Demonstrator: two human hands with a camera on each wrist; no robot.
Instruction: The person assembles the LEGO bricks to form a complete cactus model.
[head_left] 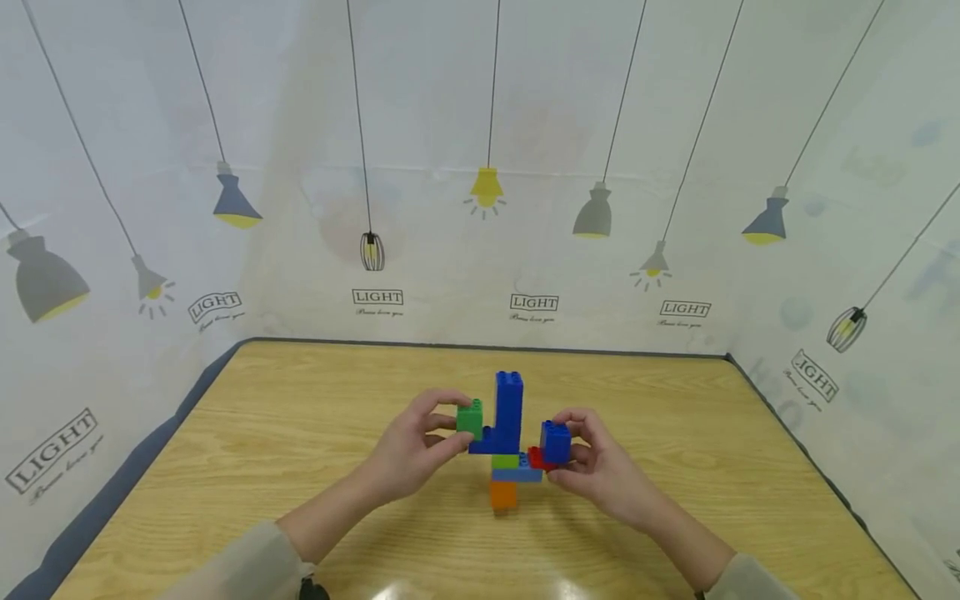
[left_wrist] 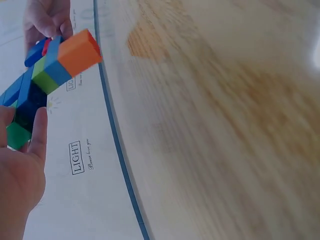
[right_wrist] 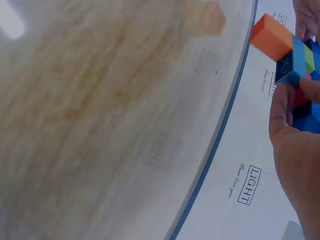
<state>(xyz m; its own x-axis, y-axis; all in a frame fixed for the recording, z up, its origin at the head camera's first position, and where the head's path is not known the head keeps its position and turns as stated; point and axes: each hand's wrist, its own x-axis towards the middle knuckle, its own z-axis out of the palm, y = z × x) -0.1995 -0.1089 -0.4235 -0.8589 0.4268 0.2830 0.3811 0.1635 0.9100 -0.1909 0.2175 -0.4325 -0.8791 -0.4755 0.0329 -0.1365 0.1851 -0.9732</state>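
Note:
Between the two hands is a joined structure of toy building bricks. Its lowest part is an orange brick (head_left: 504, 495), whose underside shows in the left wrist view, raised over the table. Above it come a light blue brick (head_left: 516, 475), a lime green brick (head_left: 505, 461) and a tall blue stack (head_left: 509, 408). My left hand (head_left: 408, 446) pinches a green brick (head_left: 469, 419) on the left arm of the structure. On the right side, my right hand (head_left: 607, 471) grips a blue brick (head_left: 556, 442) that sits on a red brick (head_left: 536, 457).
The wood-grained table (head_left: 300, 400) spreads under the hands, with a dark blue border (head_left: 480, 345) along its back edge. Behind and beside it hangs a white backdrop (head_left: 435, 100) printed with lamps. The table surface reflects the orange brick.

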